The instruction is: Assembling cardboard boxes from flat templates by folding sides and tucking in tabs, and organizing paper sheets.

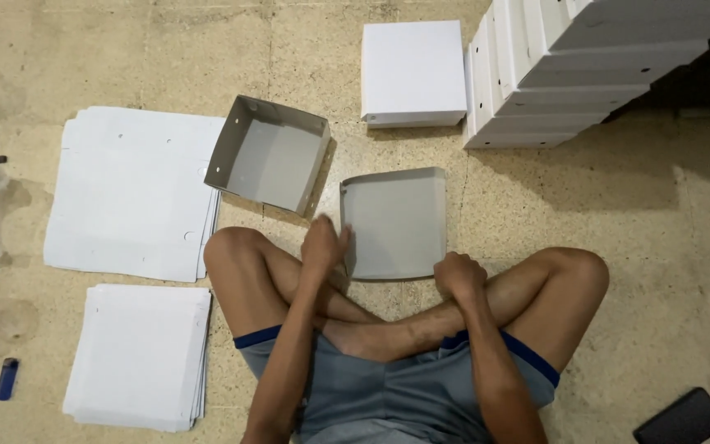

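I sit cross-legged on a tiled floor. In front of my knees lies a grey cardboard box half [396,220] with its side walls bent up. My left hand [324,245] presses against its left wall, fingers together and upright. My right hand [458,275] grips its near right corner with curled fingers. Just behind and to the left sits another folded grey box half [269,153], open side up, apart from both hands.
Two stacks of flat white cardboard sheets [135,191] [140,355] lie at my left. A closed white box [412,72] and a tall stack of finished white boxes [569,66] stand at the back right. A blue lighter [7,378] and a dark phone [682,418] rest on the floor.
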